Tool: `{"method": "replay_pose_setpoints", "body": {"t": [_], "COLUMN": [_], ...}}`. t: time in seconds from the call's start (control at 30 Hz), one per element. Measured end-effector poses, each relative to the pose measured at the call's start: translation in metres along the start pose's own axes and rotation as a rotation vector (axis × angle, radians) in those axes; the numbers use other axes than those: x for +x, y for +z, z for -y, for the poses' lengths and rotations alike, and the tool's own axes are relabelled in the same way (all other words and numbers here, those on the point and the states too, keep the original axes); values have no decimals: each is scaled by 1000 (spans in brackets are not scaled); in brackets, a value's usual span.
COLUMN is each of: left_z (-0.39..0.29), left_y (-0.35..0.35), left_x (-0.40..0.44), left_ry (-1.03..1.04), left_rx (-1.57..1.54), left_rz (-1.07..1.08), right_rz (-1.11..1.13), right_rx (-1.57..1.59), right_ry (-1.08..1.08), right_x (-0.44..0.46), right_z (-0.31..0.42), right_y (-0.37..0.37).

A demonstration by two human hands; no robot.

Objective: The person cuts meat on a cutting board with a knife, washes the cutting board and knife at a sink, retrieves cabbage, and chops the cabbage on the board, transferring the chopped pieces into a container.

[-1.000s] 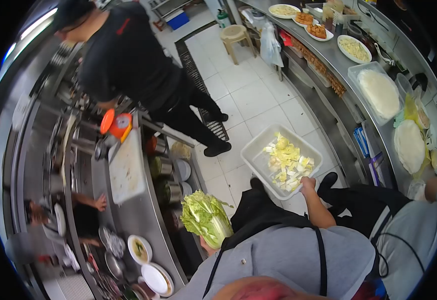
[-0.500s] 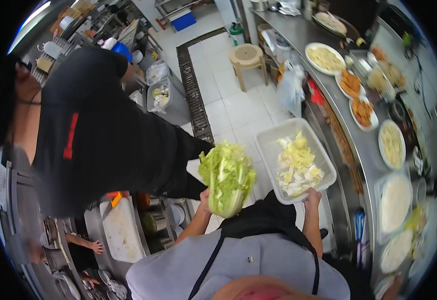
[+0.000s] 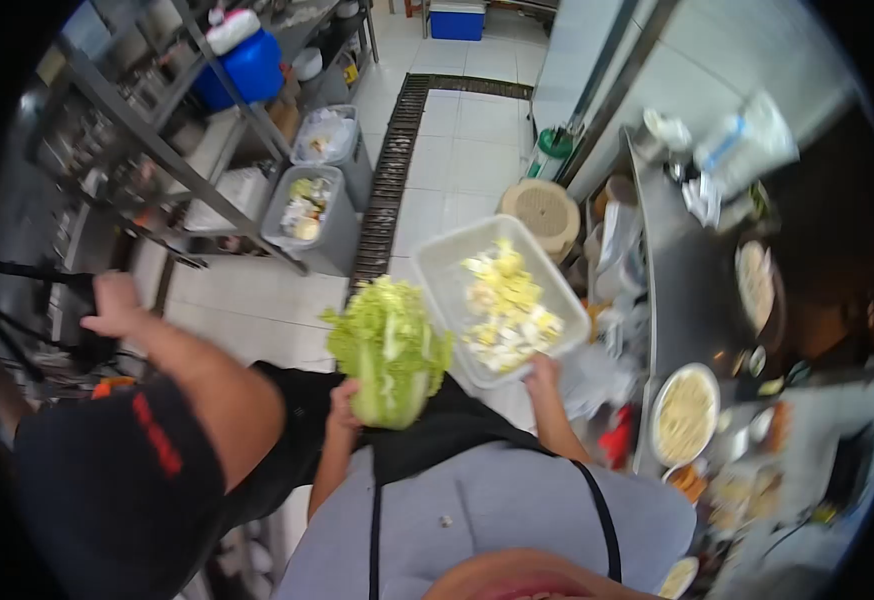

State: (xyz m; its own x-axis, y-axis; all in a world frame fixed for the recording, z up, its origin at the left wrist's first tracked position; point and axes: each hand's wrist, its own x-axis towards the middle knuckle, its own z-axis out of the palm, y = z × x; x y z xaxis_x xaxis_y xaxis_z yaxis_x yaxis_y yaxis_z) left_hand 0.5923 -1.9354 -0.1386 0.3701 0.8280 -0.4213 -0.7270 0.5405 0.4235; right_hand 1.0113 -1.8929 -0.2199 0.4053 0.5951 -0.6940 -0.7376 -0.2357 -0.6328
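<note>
A large napa cabbage (image 3: 389, 350), leafy end pointing forward, is gripped at its left side near the base by my left hand (image 3: 344, 405). To its right, my right hand (image 3: 542, 375) clasps the near edge of a white plastic basket (image 3: 439, 285). Chopped cabbage pieces (image 3: 512, 310), yellow and white, lie inside the basket. Both things are held up in front of my body above the floor, the cabbage close beside the basket's left wall.
At left stands a co-worker in a black shirt (image 3: 107, 490), one arm reaching forward. Ahead are two grey bins (image 3: 329, 240) of scraps, a floor drain grate (image 3: 382, 190) and a beige stool (image 3: 540, 212). A steel counter (image 3: 677, 300) with plates of food (image 3: 685, 415) runs along the right.
I have moved forward along the aisle, with the bins and stool now nearer. The co-worker has shifted back alongside me. Cabbage and basket stay in my hands.
</note>
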Motion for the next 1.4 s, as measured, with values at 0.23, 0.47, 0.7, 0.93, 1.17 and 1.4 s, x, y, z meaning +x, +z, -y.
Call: {"method": "replay_pose_setpoints", "body": {"t": [0.23,0.47,0.7,0.93,1.17,1.4], "left_z": [-102,-247,-354,-457,-633,-858], "left_y": [15,64,73,143,199,194], "left_x": [177,322,524,697,827,942], "left_ry": [576,591,877,1101,1248,1452], "left_rx": [-153,-409,-474,-303,-436,-308], "left_rz": [-70,-288,-551,-878,-845,-424], "right_rz": [201,225,619,562,811,1229], "right_rx": [-73,-154,59,-202,-690,-1190], "right_ry": [-21,79,-121,-122,-72,-814], "right_x": [201,309,570,556,589,590], "right_z": [52,143,200,239,158,172], "right_y": [344,642,1030,1395,1577,1623]}}
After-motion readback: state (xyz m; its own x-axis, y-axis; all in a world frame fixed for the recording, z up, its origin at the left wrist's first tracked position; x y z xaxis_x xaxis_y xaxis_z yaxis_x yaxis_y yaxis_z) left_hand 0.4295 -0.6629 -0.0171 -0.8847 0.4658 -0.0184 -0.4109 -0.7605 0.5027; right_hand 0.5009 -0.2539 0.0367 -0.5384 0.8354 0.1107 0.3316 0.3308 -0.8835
